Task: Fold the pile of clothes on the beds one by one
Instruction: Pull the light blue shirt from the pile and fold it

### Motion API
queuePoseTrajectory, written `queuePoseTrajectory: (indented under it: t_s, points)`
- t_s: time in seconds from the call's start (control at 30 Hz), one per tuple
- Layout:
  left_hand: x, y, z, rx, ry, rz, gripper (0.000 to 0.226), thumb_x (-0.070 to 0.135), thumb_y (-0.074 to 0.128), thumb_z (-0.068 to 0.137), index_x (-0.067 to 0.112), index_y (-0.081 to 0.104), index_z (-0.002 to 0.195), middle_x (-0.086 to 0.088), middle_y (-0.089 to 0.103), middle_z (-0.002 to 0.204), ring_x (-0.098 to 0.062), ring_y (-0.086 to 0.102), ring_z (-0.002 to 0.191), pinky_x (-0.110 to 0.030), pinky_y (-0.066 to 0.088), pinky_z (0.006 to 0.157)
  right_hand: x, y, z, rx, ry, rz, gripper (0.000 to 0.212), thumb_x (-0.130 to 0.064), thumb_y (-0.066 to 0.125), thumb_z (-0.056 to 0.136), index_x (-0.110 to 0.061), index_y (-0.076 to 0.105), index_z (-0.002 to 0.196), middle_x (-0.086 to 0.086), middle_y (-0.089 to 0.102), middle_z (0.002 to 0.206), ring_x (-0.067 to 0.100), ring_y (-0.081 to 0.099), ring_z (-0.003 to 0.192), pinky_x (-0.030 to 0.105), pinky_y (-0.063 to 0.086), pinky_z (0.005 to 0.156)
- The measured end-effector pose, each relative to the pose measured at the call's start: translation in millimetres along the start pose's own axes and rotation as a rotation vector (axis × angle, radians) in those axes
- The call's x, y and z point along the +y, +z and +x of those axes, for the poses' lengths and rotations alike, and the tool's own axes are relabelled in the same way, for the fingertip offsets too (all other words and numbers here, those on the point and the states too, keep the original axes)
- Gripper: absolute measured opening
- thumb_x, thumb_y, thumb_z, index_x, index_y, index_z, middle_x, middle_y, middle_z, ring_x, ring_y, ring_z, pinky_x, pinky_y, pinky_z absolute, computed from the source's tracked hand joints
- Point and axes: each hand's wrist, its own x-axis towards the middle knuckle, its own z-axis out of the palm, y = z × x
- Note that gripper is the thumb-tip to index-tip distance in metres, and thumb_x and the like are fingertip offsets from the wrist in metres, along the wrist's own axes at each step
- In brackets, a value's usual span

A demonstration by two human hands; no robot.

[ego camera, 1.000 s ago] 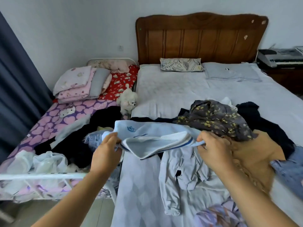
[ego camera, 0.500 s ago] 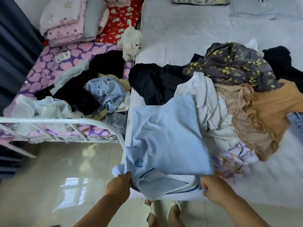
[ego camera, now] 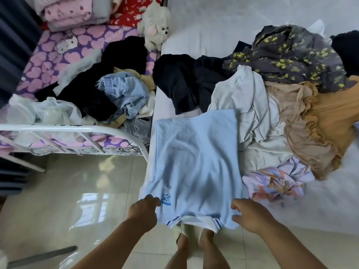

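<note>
Your light blue polo shirt [ego camera: 196, 166] lies spread flat on the near corner of the large bed [ego camera: 204, 26], its white collar with blue stripes hanging over the mattress edge toward you and its small blue chest emblem just beside your left hand [ego camera: 144, 211]. That hand curls its fingers onto the shirt's left shoulder at the bed edge and appears to pinch the fabric there, though the exact contact is hidden under the knuckles. Your right hand [ego camera: 249, 216] sits at the shirt's right shoulder with fingers loosely bent and spread, fingertips touching or just off the cloth; you cannot tell for certain whether it grips anything. Just right of the shirt lies the unfolded pile: a pale white garment [ego camera: 246, 105] overlapping the shirt's upper right edge, a lilac patterned piece [ego camera: 275, 181] near your right hand, a beige ruffled garment [ego camera: 303, 136], an orange-tan top [ego camera: 334, 111], and a dark grey floral garment [ego camera: 291, 55] farther back. A navy garment [ego camera: 180, 80] lies beyond the shirt's far hem. On the small bed with the heart-print sheet [ego camera: 38, 72] sit light denim [ego camera: 124, 94], black clothing [ego camera: 120, 55] and a white plush dog [ego camera: 155, 24], behind a white metal rail [ego camera: 77, 130].
</note>
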Motion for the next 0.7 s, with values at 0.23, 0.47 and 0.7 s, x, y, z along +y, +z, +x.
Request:
queuePoseTrajectory:
  t_s: [0.23,0.47,0.7]
  points:
    - [15.7,-17.4,38.9,0.097,0.059,-0.041,0.037,0.036,0.045,0.095,0.031,0.045,0.132,0.01,0.043,0.137,-0.012,0.045,0.124,-0.027,0.041,0.095,-12.9,-18.4,34.8,0.13,-0.019,0.012,0.028,-0.039,0.048,0.094,-0.023,0.053,0.116,-0.006,0.058,0.12,0.015,0.055,0.111,0.024,0.041,0.081]
    - [47.0,-34.7,101.6,0.14,0.144,-0.063,0.039,0.039,0.045,0.096,0.029,0.044,0.134,0.009,0.042,0.137,-0.011,0.046,0.122,-0.026,0.041,0.093,-8.5,-42.3,90.2,0.243,-0.03,0.033,0.03,-0.038,0.048,0.095,-0.02,0.054,0.118,-0.003,0.059,0.12,0.018,0.053,0.113,0.026,0.041,0.086]
    - [111.4,-72.2,179.9,0.254,0.248,-0.061,0.047,0.038,0.046,0.096,0.023,0.037,0.14,0.002,0.035,0.143,-0.018,0.041,0.126,-0.031,0.04,0.096,14.3,-91.7,151.7,0.572,0.062,0.082,0.032,-0.029,0.056,0.091,-0.012,0.057,0.118,0.01,0.061,0.113,0.03,0.054,0.109,0.037,0.045,0.085]
